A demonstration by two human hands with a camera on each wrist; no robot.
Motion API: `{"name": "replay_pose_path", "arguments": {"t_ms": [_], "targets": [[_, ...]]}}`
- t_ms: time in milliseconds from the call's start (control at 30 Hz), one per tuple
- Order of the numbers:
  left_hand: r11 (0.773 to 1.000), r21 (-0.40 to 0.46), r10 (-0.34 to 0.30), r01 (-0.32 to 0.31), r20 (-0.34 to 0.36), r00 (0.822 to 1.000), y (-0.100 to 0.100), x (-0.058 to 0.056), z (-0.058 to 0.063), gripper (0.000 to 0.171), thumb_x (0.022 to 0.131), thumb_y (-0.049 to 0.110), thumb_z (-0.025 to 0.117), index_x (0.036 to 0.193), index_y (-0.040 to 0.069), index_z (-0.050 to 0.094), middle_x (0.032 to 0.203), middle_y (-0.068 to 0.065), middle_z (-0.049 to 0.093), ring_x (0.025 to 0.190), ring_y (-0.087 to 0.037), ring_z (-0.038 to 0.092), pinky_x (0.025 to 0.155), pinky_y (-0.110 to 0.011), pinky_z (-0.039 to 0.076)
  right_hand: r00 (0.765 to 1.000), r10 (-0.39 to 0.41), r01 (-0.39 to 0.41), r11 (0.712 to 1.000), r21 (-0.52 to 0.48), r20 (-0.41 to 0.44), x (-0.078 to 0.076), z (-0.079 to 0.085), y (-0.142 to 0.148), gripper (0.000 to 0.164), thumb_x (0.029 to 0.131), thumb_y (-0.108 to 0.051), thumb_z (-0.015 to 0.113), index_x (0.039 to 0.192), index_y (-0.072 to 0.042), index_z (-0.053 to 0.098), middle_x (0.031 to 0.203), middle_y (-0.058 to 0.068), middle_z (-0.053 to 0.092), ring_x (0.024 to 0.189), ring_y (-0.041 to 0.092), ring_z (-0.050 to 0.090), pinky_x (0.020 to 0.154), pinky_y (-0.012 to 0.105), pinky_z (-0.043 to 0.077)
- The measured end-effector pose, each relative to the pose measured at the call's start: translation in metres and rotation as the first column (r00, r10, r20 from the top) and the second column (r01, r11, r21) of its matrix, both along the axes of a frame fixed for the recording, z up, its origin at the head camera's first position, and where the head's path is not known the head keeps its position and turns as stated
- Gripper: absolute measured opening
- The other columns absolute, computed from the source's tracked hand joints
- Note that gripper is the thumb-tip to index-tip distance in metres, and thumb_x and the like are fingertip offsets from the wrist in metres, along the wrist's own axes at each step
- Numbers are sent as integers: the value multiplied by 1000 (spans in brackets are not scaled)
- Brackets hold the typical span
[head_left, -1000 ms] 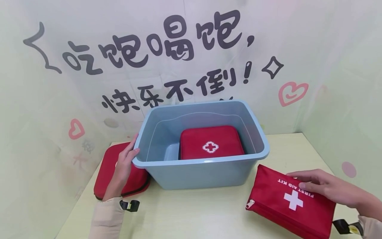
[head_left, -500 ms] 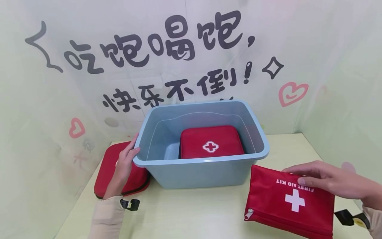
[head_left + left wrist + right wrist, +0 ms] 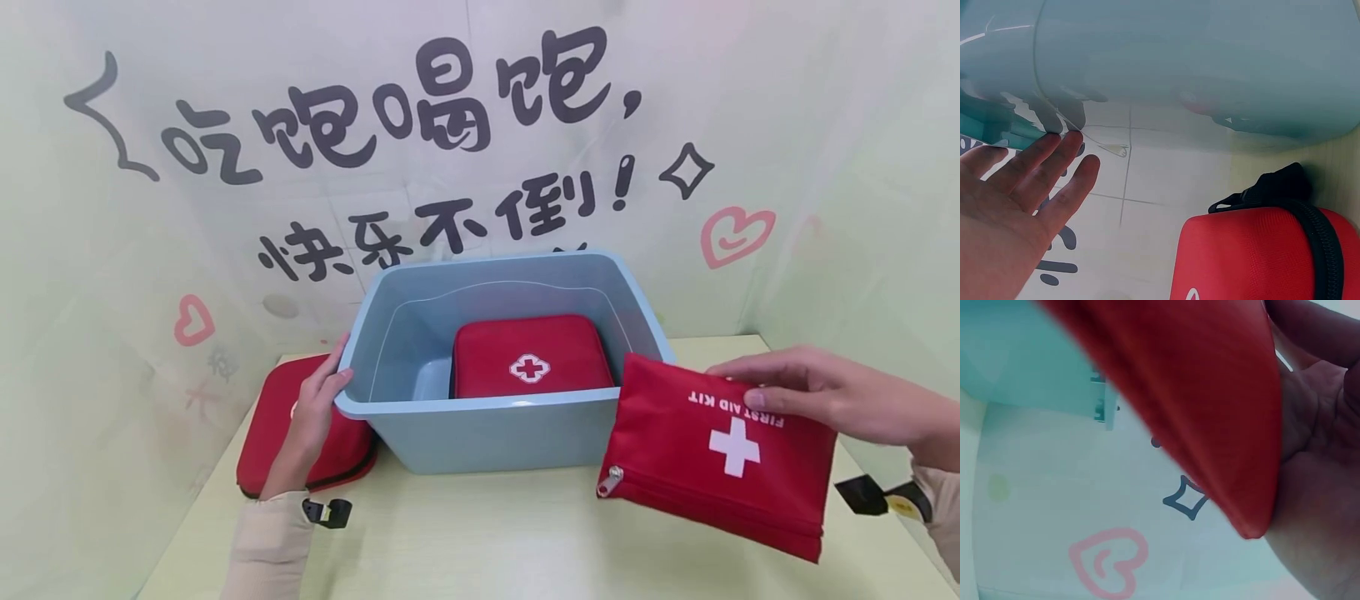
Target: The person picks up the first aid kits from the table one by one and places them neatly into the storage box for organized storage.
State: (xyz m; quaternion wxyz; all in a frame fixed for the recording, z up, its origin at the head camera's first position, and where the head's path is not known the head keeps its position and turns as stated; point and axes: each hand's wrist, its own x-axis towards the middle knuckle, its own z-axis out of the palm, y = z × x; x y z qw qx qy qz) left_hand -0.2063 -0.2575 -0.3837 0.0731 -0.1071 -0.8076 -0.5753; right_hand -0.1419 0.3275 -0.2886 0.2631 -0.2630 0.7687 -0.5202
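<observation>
A red pouch (image 3: 731, 458) marked FIRST AID KIT with a white cross hangs in the air at the right. My right hand (image 3: 832, 396) grips its upper edge, thumb on the printed face. Behind the pouch stands a blue plastic tub (image 3: 495, 442); the pouch covers its front right corner. A red zipped case (image 3: 532, 358) with a cross emblem lies inside the tub. My left hand (image 3: 311, 408) holds the tub's left rim, thumb on the rim; in the left wrist view its fairly straight fingers (image 3: 1054, 162) reach the outer wall.
Left of the tub a second red case (image 3: 277, 433) with a black zip lies on the pale table (image 3: 487, 533), partly behind my left hand. A white wall sheet (image 3: 480, 75) with black lettering rises behind the tub.
My right hand has raised the red pouch and moved it slightly left, so it now overlaps the tub's front right corner. The left hand and the tub stay in place.
</observation>
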Motion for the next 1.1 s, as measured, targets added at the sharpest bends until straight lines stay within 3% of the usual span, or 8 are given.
{"name": "replay_pose_path", "arguments": {"t_ms": [233,400,500,800,1000,1100], "targets": [[1000,-1,4,-4,11,1000,0,1,0,58,104,30,47,157,34,25,163,-1,25,141,-32,34,95,-21,45,992,-101,106,992,71,-73,-18,22,-12,48,103,-3,48,140,-32,56,111,11,67,87,35,70,67,48,60],[1000,-7,7,-7,11,1000,0,1,0,58,104,30,48,157,35,25,163,1,25,141,-30,34,105,-45,41,981,-167,178,976,121,-100,-28,36,-21,41,103,-11,52,143,-20,52,110,13,67,87,36,70,68,47,60],[1000,-6,7,-7,6,1000,0,1,0,58,104,30,48,157,35,24,163,2,25,141,-30,34,106,-53,39,971,-185,205,970,132,-150,-34,42,-26,41,103,-11,52,144,-16,51,111,12,67,86,34,70,68,45,60],[1000,-13,13,-13,4,1000,0,1,1,59,104,31,49,157,35,24,162,3,26,140,-30,36,105,-44,42,948,-255,283,949,142,-190,-48,57,-43,48,102,-16,56,148,-13,46,114,10,66,90,32,69,69,42,60],[1000,-8,8,-8,-1,1000,0,1,0,59,104,30,49,157,35,24,163,3,25,141,-30,34,106,-51,40,945,-284,308,940,148,-161,-56,65,-56,53,101,-23,59,150,-16,43,118,11,64,95,32,68,73,43,59],[1000,-6,7,-7,2,1000,0,1,0,60,104,29,49,157,35,24,163,3,24,142,-30,34,106,-47,41,944,-299,317,939,137,-137,-60,67,-65,54,100,-26,61,150,-19,44,121,11,63,97,33,68,74,44,59]]}}
